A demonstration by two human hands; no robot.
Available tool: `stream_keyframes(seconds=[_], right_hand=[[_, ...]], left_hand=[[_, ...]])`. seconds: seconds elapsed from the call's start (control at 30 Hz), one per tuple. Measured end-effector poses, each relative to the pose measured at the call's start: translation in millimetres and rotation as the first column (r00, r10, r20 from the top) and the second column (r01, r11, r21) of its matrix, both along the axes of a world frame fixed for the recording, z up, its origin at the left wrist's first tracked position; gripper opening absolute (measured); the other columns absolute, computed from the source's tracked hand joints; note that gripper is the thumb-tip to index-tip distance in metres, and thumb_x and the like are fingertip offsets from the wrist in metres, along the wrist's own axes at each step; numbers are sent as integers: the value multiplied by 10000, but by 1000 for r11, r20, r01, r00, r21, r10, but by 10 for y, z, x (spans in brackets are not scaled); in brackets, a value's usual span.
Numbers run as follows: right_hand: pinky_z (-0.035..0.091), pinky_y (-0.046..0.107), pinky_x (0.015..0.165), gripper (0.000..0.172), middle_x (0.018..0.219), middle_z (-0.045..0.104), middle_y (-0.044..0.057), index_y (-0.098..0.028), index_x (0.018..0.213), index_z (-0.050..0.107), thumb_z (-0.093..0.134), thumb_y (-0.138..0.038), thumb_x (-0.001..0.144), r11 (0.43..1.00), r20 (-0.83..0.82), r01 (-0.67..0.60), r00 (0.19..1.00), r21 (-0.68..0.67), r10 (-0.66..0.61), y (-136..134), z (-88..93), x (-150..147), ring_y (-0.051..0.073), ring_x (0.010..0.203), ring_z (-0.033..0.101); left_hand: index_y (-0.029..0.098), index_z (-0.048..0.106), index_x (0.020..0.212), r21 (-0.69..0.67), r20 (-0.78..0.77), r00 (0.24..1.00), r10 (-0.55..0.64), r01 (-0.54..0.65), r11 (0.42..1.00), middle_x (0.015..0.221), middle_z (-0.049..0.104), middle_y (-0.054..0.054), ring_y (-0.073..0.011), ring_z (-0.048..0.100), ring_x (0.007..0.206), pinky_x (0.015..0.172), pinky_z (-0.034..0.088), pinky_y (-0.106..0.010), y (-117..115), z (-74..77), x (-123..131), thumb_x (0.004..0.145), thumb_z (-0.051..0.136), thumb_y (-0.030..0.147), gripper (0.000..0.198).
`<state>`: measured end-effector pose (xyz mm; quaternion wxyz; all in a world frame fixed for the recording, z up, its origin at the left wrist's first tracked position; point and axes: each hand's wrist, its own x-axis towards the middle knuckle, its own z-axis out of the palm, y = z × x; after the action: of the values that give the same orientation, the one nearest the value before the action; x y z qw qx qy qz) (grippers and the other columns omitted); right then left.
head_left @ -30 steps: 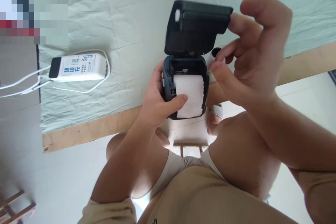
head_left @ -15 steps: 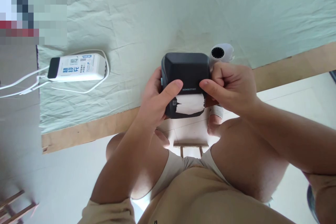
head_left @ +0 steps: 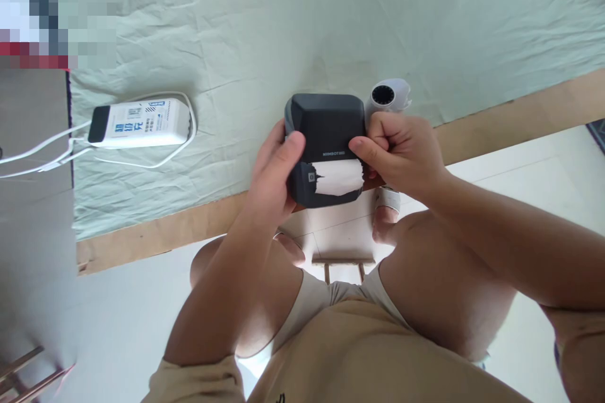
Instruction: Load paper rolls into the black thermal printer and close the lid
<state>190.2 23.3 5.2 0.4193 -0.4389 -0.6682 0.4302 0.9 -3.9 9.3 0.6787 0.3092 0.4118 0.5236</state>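
Printer [head_left: 326,150]: held over the table edge [head_left: 161,230], white paper [head_left: 338,177] showing below the lid [head_left: 326,123].
Left hand [head_left: 274,170]: gripping the printer's left side.
Right hand [head_left: 401,148]: gripping its right side, thumb on top.
Lid: down; closing seems the step, the next move calling for even pressure.

- Soft, even light on the tabletop [head_left: 255,44], a faint shadow hugging the charger [head_left: 149,123]!
- Floor [head_left: 543,179] gleaming pale at right, greyer at left, white glare beside the shirt [head_left: 359,346]!
- Printer [head_left: 328,123] mostly sharp, small lettering soft.
- Wooden bars [head_left: 42,383] blurred, lower left; top-left corner all pixel blocks.
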Motion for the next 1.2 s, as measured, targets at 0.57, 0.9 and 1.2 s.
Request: stream_keyframes(seconds=[0.57,0.9,1.2], right_hand=[[235,247,428,592,511,373,-73,-208,601,285,804,-363,841,991,103,-40,994,124,28,13,38,56,46,465,340],[378,277,445,571,549,536,-48,-238,587,318,759,-366,926,801,37,297,929,520,-368,25,322,-46,141,599,712],[396,300,503,252,881,753,-35,-240,711,449,644,-189,863,715,326,30,876,698,-355,197,363,-142,101,545,521]], left_hand=[[187,755,832,37,92,984,149,-153,987,726,693,5,-103,674,641,613,595,-190,86,-47,8,1046,586,299,295],[205,774,916,5,90,989,120,-121,993,871,786,-14,-174,794,905,796,652,-250,89,-62,25,1042,576,407,310],[225,765,1074,80,-12,999,-32,33,996,1157,804,-38,-294,719,1296,978,656,-343,24,-11,-32,1001,668,447,253]])
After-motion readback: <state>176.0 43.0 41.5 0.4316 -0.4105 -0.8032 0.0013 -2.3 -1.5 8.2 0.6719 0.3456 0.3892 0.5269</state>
